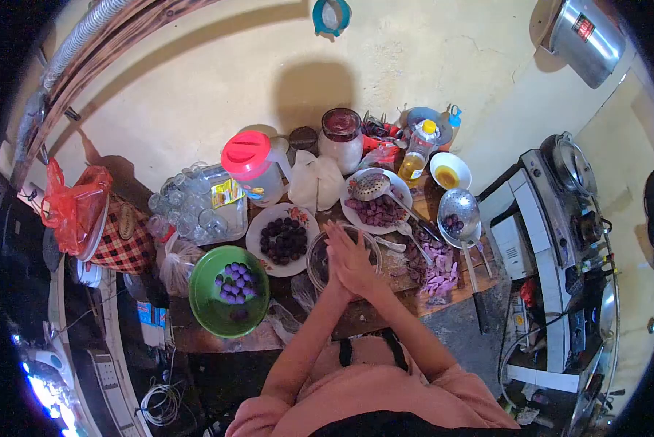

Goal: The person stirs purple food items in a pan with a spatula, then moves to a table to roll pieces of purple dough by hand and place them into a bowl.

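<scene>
My left hand [334, 266] and my right hand [355, 261] are pressed palm to palm above a clear glass bowl [314, 271]. Whatever lies between the palms is hidden. Left of them is a floral plate [258, 261] of dark purple balls [283, 240]. A green basin [229, 317] farther left holds lighter purple balls [236, 282]. Behind my hands, a white plate [402, 191] carries purple chunks [378, 211] and a slotted ladle [371, 186]. Purple peelings or pieces [440, 275] lie on the table to the right.
A pink-lidded pitcher [247, 156], a jar [340, 142], an oil bottle [416, 153] and a tray of glasses [196, 207] stand along the back. A strainer [459, 209] rests over a bowl at right, near a stove [553, 204].
</scene>
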`<state>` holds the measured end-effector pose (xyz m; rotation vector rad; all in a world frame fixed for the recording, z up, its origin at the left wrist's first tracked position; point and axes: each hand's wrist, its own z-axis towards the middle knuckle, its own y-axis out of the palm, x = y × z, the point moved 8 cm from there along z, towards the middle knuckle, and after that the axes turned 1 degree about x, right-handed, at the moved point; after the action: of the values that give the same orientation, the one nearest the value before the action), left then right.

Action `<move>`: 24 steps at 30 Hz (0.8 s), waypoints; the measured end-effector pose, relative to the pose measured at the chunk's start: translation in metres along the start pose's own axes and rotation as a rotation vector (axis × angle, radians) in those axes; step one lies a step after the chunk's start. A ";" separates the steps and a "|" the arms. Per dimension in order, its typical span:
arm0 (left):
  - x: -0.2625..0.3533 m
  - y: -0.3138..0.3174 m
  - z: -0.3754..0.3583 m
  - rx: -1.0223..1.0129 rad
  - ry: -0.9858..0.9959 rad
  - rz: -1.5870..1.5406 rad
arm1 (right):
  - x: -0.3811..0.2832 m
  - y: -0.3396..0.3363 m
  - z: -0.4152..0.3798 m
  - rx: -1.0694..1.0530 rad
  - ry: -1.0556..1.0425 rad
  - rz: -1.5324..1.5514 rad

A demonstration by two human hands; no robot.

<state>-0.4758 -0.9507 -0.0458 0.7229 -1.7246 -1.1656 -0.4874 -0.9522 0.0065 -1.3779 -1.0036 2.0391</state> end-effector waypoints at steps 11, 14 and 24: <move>0.019 -0.013 0.020 -0.134 0.109 -0.043 | -0.016 -0.008 -0.011 0.032 -0.127 -0.160; 0.008 -0.001 0.010 -0.096 0.065 -0.052 | -0.005 -0.023 -0.008 -0.005 -0.107 -0.341; 0.000 0.003 0.013 -0.143 0.000 -0.135 | 0.002 -0.025 0.005 0.066 -0.035 -0.317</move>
<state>-0.4877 -0.9444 -0.0453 0.7604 -1.5932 -1.3667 -0.4935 -0.9367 0.0258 -1.0751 -1.0825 1.8478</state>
